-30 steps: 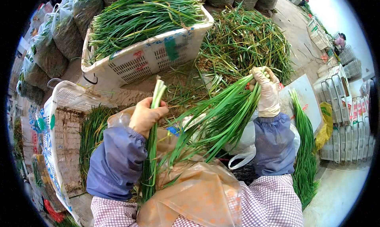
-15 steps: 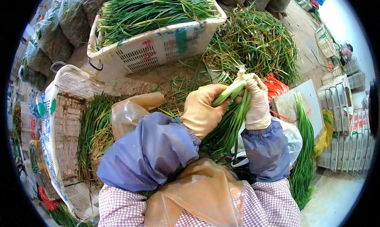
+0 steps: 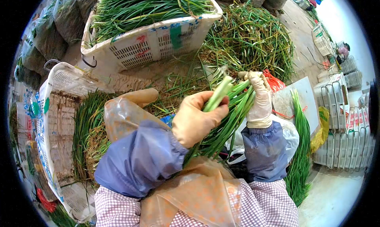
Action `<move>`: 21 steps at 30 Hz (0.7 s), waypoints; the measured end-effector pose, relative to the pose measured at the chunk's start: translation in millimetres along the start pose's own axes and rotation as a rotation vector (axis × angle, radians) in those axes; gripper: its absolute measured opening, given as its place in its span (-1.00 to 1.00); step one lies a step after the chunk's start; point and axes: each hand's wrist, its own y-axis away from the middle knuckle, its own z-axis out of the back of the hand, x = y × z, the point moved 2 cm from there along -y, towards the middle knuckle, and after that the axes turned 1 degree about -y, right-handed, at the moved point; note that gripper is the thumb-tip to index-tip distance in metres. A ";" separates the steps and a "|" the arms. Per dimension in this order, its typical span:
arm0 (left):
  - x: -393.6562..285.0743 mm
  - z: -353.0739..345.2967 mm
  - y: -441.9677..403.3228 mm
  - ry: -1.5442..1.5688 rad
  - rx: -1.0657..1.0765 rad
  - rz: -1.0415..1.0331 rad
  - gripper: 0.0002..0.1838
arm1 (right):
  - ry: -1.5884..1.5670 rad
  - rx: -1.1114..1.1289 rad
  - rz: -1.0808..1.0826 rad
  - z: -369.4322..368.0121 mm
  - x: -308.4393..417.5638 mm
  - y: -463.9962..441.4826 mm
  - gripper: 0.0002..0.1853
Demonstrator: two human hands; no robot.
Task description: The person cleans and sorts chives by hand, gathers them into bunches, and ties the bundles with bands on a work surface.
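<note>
A: Where are the stalks held?
B: A few pale stalks (image 3: 218, 94) are pinched between thumb and fingers of the left hand (image 3: 198, 118). Just beside, a larger green bunch (image 3: 231, 122) is gripped near its upper end by the curled fingers of the right hand (image 3: 259, 100).
A: What textures are shown?
B: Smooth, thick stalk ends and long, narrow leaves are seen; the right hand is covered by a thin, wrinkled glove.
A: And room?
B: The left side is bounded by a slatted plastic crate (image 3: 59, 124), the front by a filled crate (image 3: 150, 41); between them, litter-strewn floor (image 3: 158, 73) is exposed.
</note>
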 end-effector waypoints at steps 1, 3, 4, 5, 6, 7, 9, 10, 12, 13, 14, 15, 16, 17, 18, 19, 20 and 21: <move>1.3 -4.8 -1.2 -0.053 0.012 -0.062 -0.79 | 0.040 0.029 -0.011 -0.7 -0.9 1.9 -0.81; 3.4 -11.9 -1.9 -0.125 0.056 -0.051 -0.74 | 0.080 0.055 -0.023 -2.1 -3.9 3.6 -0.77; 8.5 -14.5 -3.7 -0.122 0.071 -0.078 -0.74 | 0.068 0.060 -0.017 -2.4 -6.2 3.9 -0.74; 14.4 -15.9 -5.8 -0.118 0.088 -0.106 -0.74 | 0.055 0.065 -0.011 -1.7 -8.4 3.7 -0.71; 16.9 -16.1 -6.6 -0.117 0.091 -0.101 -0.74 | 0.051 0.061 -0.005 0.0 -10.4 2.5 -0.67; 17.5 -15.1 -7.4 -0.154 0.079 -0.145 -0.74 | 0.036 0.078 -0.032 1.0 -11.4 1.3 -0.70; 16.2 -15.3 -11.0 -0.182 0.054 -0.169 -0.75 | -0.012 0.046 -0.025 -0.2 -15.8 -0.1 -0.75; 15.6 -14.1 -13.1 -0.176 0.056 -0.134 -0.77 | -0.008 0.057 -0.035 0.8 -17.2 0.1 -0.79; 15.7 -6.5 -11.3 -0.200 0.051 -0.084 -0.78 | -0.003 0.034 -0.073 6.2 -17.7 -4.3 -0.80; 15.2 -0.8 -8.5 -0.228 0.047 -0.071 -0.79 | 0.007 0.015 -0.106 7.8 -16.1 -6.8 -0.82; 11.4 5.6 -3.3 -0.267 0.020 -0.095 -0.81 | 0.015 -0.051 -0.071 10.0 -10.1 -8.0 -0.82; 10.4 16.2 1.0 -0.301 0.007 -0.087 -0.83 | 0.044 -0.090 -0.015 24.5 -14.2 -19.3 -0.82; 3.1 26.6 8.2 -0.309 -0.041 -0.019 -0.84 | -0.001 -0.134 -0.038 35.7 -16.6 -27.5 -0.84; -4.1 36.4 15.1 -0.313 -0.069 0.040 -0.82 | -0.044 -0.175 -0.060 45.3 -18.1 -34.5 -0.85; -7.0 46.0 21.4 -0.231 -0.102 0.073 -0.82 | 0.005 -0.213 0.011 53.9 -17.4 -40.5 -0.84; -10.2 56.2 27.2 -0.160 -0.133 0.094 -0.83 | 0.007 -0.220 0.015 60.4 -16.0 -44.2 -0.84; -14.2 65.7 32.9 -0.111 -0.184 0.101 -0.82 | -0.013 -0.224 0.005 66.1 -14.5 -47.1 -0.84; -17.3 73.4 37.2 -0.146 -0.241 0.062 -0.81 | -0.034 -0.229 -0.006 72.6 -14.1 -51.2 -0.84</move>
